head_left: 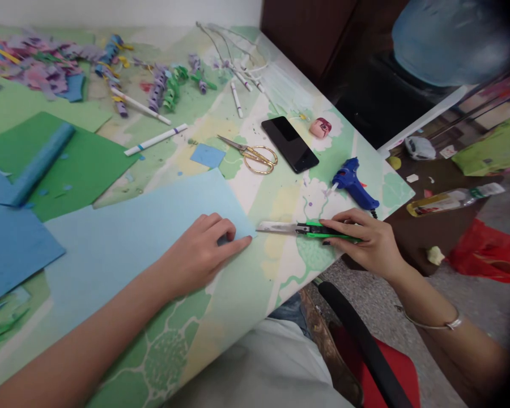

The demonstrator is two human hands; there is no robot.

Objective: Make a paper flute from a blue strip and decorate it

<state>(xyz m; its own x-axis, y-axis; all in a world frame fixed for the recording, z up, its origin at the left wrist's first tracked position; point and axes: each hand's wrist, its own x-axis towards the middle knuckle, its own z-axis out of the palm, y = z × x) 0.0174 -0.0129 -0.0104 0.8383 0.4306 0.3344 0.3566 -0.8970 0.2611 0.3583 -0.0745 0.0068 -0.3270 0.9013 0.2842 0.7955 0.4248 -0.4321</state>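
A long-bladed utility knife [308, 228] with a black and green handle is gripped in my right hand [361, 238]. Its blade lies low over the table, the tip close to the right corner of a light blue sheet of paper [153, 226]. On that sheet rests my left hand [208, 246], fingers curled and thumb stretched to the corner, holding the paper down. Gold-handled scissors [259, 158] lie beyond the paper, beside a small blue paper square [207, 154]. A blue glue gun [355, 184] sits past my right hand.
A black phone [289, 144] and a small pink object [321, 128] lie farther back. Green paper [97, 170], a rolled blue sheet [42, 164], white marker pens [156, 140] and curled paper scraps [38, 62] spread over the left side. The table edge [289, 294] runs diagonally before me.
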